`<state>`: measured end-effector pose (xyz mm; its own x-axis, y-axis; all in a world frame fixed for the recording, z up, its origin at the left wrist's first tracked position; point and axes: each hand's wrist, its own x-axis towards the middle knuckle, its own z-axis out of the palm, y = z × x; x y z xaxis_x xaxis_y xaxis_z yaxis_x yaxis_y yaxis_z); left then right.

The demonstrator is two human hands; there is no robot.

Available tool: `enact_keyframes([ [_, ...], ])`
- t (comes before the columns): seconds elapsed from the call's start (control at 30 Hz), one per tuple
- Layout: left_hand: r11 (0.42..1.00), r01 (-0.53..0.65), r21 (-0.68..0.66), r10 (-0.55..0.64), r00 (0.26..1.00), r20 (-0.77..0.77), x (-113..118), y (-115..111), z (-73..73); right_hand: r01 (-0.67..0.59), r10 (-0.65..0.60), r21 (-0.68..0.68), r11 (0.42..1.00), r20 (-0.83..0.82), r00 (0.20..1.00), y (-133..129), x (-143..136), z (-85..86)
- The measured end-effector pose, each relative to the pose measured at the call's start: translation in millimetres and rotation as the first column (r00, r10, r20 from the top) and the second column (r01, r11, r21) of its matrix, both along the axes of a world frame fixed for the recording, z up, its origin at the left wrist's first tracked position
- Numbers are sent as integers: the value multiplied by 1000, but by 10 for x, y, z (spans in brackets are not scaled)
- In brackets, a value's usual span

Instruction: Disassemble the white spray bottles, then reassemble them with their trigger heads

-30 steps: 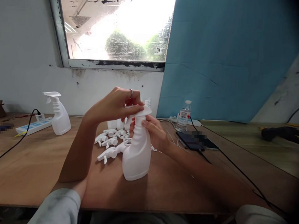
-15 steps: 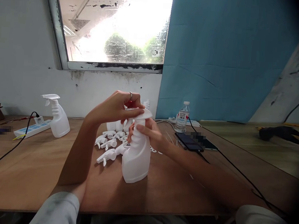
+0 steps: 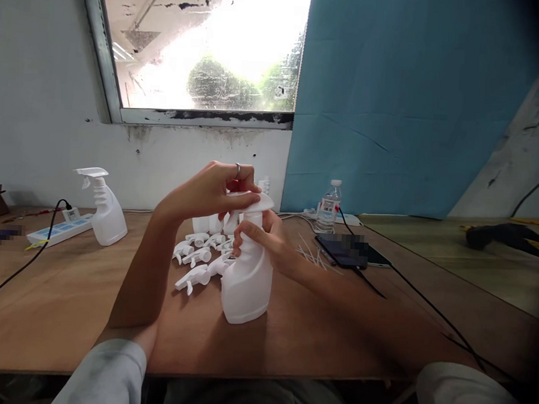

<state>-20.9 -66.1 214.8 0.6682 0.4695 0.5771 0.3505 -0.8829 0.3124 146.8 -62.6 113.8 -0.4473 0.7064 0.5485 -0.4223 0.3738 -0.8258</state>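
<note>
Partly behind R fingers, wht spray btl.

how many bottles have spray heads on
2: the left bottle, near the power strip; the held bottle, in the right hand. Bottles behind are partly hidden, so maybe more.

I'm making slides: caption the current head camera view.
Left hand grips the sprayer top, right hand holds the white bottle just below; loose sprayer tops lie nearby.

- A white power strip is set on the table.
- A clear bottle is stood behind a dark phone.
- The wall is partly covered by a blue sheet, beside a window.
</note>
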Motion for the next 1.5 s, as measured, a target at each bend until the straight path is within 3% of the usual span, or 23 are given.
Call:
enact_keyframes([
  [0.1, 1000, -9, 12, 9, 1000, 3, 7, 3, -5, -43, 42, -20, 999, -37, 998, 2, -1, -10],
  [0.23, 1000, 0, 4, 0, 1000, 1, 14, 8, -6, 21, -21, 7, 1000, 1, 1000, 8, -4, -25],
  [0.37, 1000, -13, 10, 13, 1000, 3, 15, 4, -7, -17, 16, -9, 1000, -32, 999, 18, -8, -40],
  [0.5, 1000, -18, 12, 18, 1000, -5, 14, -2, -11, 52, -52, 30, 998, -8, 999, 25, -8, -55],
  [0.67, 1000, -22, 21, 22, 1000, -8, 13, -15, -5, -49, 50, 29, 998, -50, 997, 35, 4, -82],
  [0.8, 1000, -20, 24, 20, 1000, -5, 21, -23, -9, 26, -23, 85, 996, -34, 999, 44, -15, -82],
  [1.07, 998, -38, 58, 41, 998, -51, -20, -29, 20, 97, -100, 66, 993, 53, 994, 18, -13, 0],
  [1.17, 996, -82, 22, 84, 986, -146, -170, -64, 67, 238, -248, 72, 969, 190, 950, -25, 16, 92],
  [1.3, 970, -209, -126, 161, 937, -311, -486, -44, 86, 471, -463, 78, 878, 383, 799, -98, 39, 223],
  [1.4, 916, -309, -258, 146, 852, -503, -672, 27, 65, 519, -521, 136, 844, 442, 730, -115, 43, 262],
  [1.5, 892, -372, -256, 179, 812, -555, -725, 78, 49, 506, -521, 165, 847, 449, 726, -107, 49, 261],
])
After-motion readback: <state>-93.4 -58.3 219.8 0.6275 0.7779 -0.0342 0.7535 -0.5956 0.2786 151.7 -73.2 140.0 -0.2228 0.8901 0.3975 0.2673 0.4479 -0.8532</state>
